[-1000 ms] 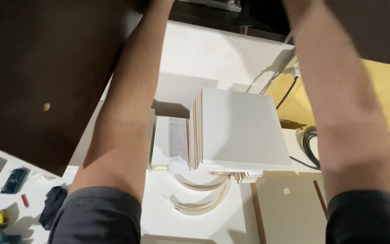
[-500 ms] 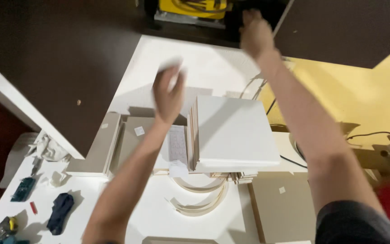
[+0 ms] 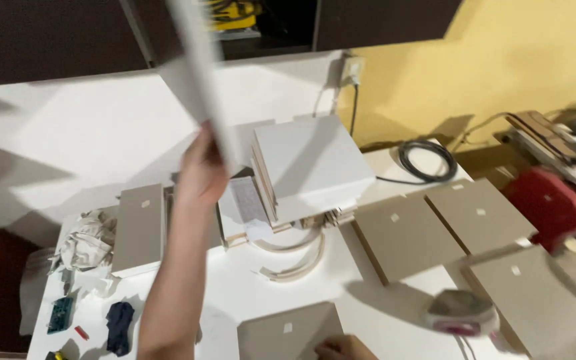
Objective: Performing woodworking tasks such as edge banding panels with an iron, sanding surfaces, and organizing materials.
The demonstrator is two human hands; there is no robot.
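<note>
since half a second ago both arms have dropped from the upper cabinet; view has swung right, showing more bench and the yellow wall.

left hand (image 3: pixel 201 175) raised, fingers clenched on the lower end of a long white panel (image 3: pixel 198 73). panel seen edge-on and blurred; long axis runs up and slightly left from the hand toward the dark cabinet (image 3: pixel 48 37). the grip is at the bottom, so nearly all the length stands above the fingers.

right hand (image 3: pixel 345 348) low at the frame edge, touching or just beside a grey board (image 3: pixel 288 333) on the white bench (image 3: pixel 248 293); cannot tell whether its fingers grasp. it is well apart from the panel; left hand alone carries it.

stack of white boards (image 3: pixel 311 163) sits just right of the left hand, curved wood strips (image 3: pixel 295 263) in front of it.
</note>
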